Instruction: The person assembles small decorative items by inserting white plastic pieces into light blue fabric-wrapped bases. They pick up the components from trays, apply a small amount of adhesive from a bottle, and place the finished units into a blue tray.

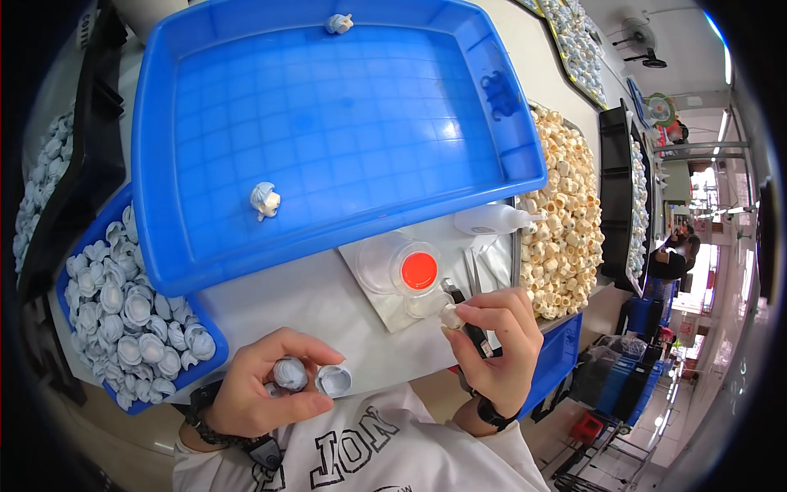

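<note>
My left hand (pixel 262 389) is curled around pale grey-blue hair-shaped shells. One rounded shell (pixel 290 373) sits within the fingers, and a hollow shell (pixel 334 380) shows its open side beyond the fingertips. My right hand (pixel 500 340) pinches a small cream piece (pixel 450 316) between thumb and fingertips; it looks like a doll head part, but the fingers partly cover it. Past my hands lies a large blue tray (pixel 328 123). It holds two small doll heads with grey-blue hair, a nearer one (pixel 264 200) and a farther one (pixel 338 23).
At left, a blue bin (pixel 220 348) is heaped with grey-blue shells (pixel 131 312). Cream head pieces (pixel 561 221) fill a tray at right. Between stand a white squeeze bottle (pixel 492 219), clear containers with a red disc (pixel 419 271), and tweezers (pixel 474 271). Someone (pixel 674 254) is at far right.
</note>
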The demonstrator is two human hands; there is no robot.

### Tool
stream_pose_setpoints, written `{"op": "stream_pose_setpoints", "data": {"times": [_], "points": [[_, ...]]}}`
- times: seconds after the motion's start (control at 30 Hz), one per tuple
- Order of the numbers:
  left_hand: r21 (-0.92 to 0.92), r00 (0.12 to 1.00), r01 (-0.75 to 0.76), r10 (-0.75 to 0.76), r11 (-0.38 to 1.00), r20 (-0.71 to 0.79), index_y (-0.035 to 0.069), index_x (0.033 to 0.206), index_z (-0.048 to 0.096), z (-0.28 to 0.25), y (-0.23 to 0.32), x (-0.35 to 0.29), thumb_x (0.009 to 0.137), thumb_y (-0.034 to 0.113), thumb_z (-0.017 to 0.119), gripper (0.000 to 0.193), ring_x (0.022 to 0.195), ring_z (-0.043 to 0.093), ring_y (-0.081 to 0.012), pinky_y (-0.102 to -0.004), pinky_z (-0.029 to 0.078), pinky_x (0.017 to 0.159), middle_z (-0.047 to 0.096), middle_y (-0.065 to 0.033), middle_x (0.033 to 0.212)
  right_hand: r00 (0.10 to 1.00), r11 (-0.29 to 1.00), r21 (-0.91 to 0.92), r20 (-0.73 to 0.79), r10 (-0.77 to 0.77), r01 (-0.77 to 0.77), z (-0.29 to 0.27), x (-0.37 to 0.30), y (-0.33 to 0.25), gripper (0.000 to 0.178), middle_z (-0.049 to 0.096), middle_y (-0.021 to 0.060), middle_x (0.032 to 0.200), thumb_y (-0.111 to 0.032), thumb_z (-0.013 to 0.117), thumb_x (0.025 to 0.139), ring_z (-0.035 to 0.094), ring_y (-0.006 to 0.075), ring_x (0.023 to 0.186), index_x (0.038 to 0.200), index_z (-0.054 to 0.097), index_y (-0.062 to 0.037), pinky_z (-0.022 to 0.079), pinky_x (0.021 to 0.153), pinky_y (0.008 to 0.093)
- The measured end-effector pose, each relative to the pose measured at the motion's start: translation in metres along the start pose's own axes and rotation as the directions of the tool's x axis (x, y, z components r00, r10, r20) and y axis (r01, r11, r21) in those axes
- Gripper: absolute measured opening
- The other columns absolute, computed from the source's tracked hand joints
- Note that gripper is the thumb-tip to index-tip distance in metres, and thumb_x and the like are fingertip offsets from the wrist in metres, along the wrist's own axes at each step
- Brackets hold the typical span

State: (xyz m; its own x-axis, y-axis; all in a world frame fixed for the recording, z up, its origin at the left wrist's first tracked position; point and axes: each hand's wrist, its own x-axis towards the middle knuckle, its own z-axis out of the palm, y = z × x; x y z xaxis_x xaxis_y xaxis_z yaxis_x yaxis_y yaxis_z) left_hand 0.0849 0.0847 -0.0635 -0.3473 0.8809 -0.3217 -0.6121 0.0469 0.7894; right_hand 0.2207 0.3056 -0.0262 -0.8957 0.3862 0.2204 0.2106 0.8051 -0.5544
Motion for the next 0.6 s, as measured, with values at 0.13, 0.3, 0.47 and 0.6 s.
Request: {"op": "stream_pose_setpoints", "data": {"times": [0.13, 0.3, 0.47, 0.6], "points": [[0.019, 0.999, -0.031, 0.031, 0.999, 0.024, 0.001, 0.108, 0.056, 0.001, 0.002, 0.000, 0.074, 0.003, 0.070, 0.036, 0.061, 0.046, -0.0012, -0.0170, 0.035, 0.054, 0.054, 0.0021, 0.073, 0.998, 0.999, 0.025, -0.052, -0.035, 0.036, 0.003, -0.005, 0.003, 0.030, 0.060, 0.0073, 0.078, 0.003, 0.071, 0.056, 0.054, 0.0230, 0.069, 0.084, 0.062, -0.0037, 0.042, 0.059, 0.0305], [0.131, 0.997, -0.068, 0.061, 0.989, 0.055, 0.001, 0.107, 0.056, 0.004, 0.003, 0.003, 0.073, 0.000, 0.070, 0.037, 0.058, 0.044, -0.0003, -0.0169, 0.034, 0.053, 0.053, 0.0039, 0.068, 0.970, 0.885, 0.405, -0.164, -0.179, 0.231, 0.019, -0.011, -0.018, 0.033, 0.061, 0.0105, 0.081, 0.003, 0.071, 0.055, 0.056, 0.0208, 0.066, 0.086, 0.062, -0.0024, 0.042, 0.054, 0.0285], [0.118, 1.000, -0.026, 0.026, 0.993, 0.010, 0.002, 0.103, 0.057, 0.008, 0.006, 0.002, 0.071, 0.002, 0.073, 0.036, 0.062, 0.046, -0.0017, -0.0176, 0.035, 0.054, 0.053, 0.0021, 0.073, 0.950, 0.804, 0.508, -0.140, -0.278, 0.310, 0.039, -0.007, -0.037, 0.035, 0.062, 0.0077, 0.084, 0.002, 0.071, 0.054, 0.055, 0.0191, 0.063, 0.087, 0.063, -0.0026, 0.040, 0.053, 0.0268], [0.155, 1.000, 0.010, -0.012, 0.988, 0.009, 0.001, 0.098, 0.058, 0.006, 0.008, 0.002, 0.067, 0.004, 0.077, 0.037, 0.068, 0.051, -0.0045, -0.0190, 0.038, 0.057, 0.057, -0.0025, 0.085, 0.957, 0.864, 0.433, 0.014, -0.291, 0.257, 0.036, -0.002, -0.040, 0.038, 0.060, 0.0060, 0.083, 0.000, 0.070, 0.055, 0.055, 0.0191, 0.067, 0.092, 0.063, -0.0027, 0.038, 0.057, 0.0282]]}}
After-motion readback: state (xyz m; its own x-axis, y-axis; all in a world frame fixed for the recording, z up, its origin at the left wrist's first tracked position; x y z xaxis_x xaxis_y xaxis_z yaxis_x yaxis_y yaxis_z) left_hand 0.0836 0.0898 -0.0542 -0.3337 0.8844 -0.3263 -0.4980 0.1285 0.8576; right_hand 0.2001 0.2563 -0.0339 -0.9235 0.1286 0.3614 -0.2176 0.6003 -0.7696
